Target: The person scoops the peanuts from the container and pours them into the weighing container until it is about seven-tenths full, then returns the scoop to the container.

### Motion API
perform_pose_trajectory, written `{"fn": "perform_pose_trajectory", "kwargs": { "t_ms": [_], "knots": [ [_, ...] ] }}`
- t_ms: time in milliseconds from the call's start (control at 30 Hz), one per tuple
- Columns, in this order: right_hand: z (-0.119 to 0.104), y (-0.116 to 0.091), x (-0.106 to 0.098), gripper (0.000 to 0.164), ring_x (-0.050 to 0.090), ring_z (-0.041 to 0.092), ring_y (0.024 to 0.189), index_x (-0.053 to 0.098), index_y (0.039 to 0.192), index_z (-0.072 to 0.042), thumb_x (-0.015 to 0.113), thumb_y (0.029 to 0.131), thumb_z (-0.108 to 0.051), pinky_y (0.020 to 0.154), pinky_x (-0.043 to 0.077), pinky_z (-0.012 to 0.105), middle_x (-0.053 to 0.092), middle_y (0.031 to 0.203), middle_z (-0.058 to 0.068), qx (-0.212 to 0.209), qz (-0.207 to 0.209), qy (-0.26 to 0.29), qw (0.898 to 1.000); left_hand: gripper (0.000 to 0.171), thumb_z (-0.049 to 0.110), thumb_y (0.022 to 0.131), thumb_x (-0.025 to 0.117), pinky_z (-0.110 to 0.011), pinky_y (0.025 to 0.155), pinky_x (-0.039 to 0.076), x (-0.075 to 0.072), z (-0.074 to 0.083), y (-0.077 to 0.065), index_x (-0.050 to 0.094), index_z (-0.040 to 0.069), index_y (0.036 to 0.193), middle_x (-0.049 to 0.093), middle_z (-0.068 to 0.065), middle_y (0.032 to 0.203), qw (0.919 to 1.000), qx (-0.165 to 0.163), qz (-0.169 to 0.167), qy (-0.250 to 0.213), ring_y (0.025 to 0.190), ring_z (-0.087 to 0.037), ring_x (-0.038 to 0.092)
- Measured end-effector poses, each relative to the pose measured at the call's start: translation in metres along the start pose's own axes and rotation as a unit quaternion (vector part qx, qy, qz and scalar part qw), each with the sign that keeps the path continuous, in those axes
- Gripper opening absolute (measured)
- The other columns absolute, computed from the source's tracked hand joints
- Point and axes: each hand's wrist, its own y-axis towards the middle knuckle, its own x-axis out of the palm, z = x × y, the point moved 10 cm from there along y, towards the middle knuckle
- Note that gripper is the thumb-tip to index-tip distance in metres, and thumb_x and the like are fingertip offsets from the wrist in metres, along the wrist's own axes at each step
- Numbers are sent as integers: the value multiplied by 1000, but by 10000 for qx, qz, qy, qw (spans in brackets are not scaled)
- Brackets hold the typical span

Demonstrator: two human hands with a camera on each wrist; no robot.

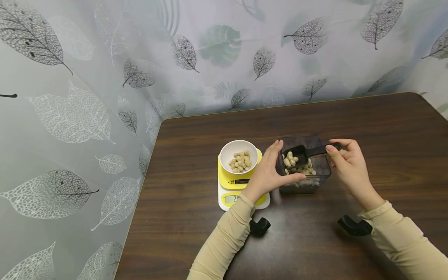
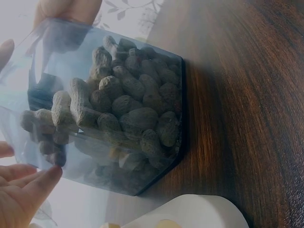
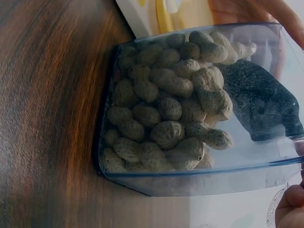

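My right hand (image 1: 353, 171) pinches the handle of a black scoop (image 1: 316, 151) between thumb and fingers. The scoop's bowl, with a few peanuts (image 1: 289, 159) in it, is inside a clear dark-tinted plastic container (image 1: 299, 188). My left hand (image 1: 267, 175) holds the container at its left side, thumb at the front and fingers toward the back corner. Unshelled peanuts (image 2: 137, 121) fill the container's lower part in the left wrist view. Through the wall in the right wrist view, the dark scoop (image 3: 259, 99) shows above the peanuts.
Left of the container, a white bowl (image 1: 227, 149) of peanuts stands on a yellow and white kitchen scale (image 1: 224, 181). My left hand partly covers the scale and its display. All stand on a dark wood table (image 1: 182, 217), with a leaf-patterned curtain (image 1: 224, 74) behind.
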Motion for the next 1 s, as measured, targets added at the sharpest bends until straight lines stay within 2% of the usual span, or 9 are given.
{"fn": "perform_pose_trajectory", "kwargs": {
  "t_ms": [100,200,267,433,633,767,900,1000],
  "knots": [
    [3,-1,-1,20,42,5,57,45,113,-16,51,95,-12,50,28,21,51,63,-9,193,26,1146,9932,102,56,69,74,-37,112,32,0,0,0,16,31,149,18,8,156,10000,2,3,-18,143,-6,20],
    [7,-3,-1,22,40,7,56,43,114,-10,51,94,-11,51,23,26,49,61,-4,365,102,2245,9737,102,56,69,74,-37,112,32,0,1,0,16,30,149,18,8,156,10000,13,0,-45,143,-6,19],
    [9,-4,-1,23,41,8,57,42,114,-7,51,93,-9,52,26,24,52,63,-2,421,173,2823,9583,102,56,69,74,-37,112,32,0,1,0,17,29,149,18,7,156,10000,35,0,-44,143,-6,20],
    [11,-8,-2,22,44,9,58,40,112,-2,50,93,-4,54,38,19,61,70,4,456,290,3712,9270,102,55,70,74,-39,111,33,0,2,-1,16,30,149,18,6,156,9999,40,-27,-102,143,-7,20],
    [15,-11,-3,21,45,11,58,39,111,0,49,93,-1,55,39,23,64,78,12,503,388,4390,8962,101,56,71,73,-40,111,33,0,1,-2,13,33,149,18,6,156,9999,-6,-38,-116,143,-7,20],
    [18,-13,-4,18,43,12,57,41,110,1,47,93,1,54,35,25,62,78,13,506,447,4653,8826,101,55,71,74,-41,112,32,-1,1,-2,13,33,149,17,6,156,9999,-23,-45,-129,143,-8,20],
    [23,-12,-7,17,43,13,56,43,109,1,47,93,2,54,30,26,61,78,13,487,475,4793,8750,100,54,72,73,-42,112,32,0,2,-2,13,32,149,18,3,157,9999,-15,-46,-134,144,-9,20],
    [24,-13,-8,17,42,13,57,44,109,1,48,93,1,54,28,26,61,78,12,478,492,4797,8747,100,55,72,73,-42,112,31,1,2,-2,13,32,149,18,3,157,9999,26,-63,-114,144,-8,19]
  ]
}}
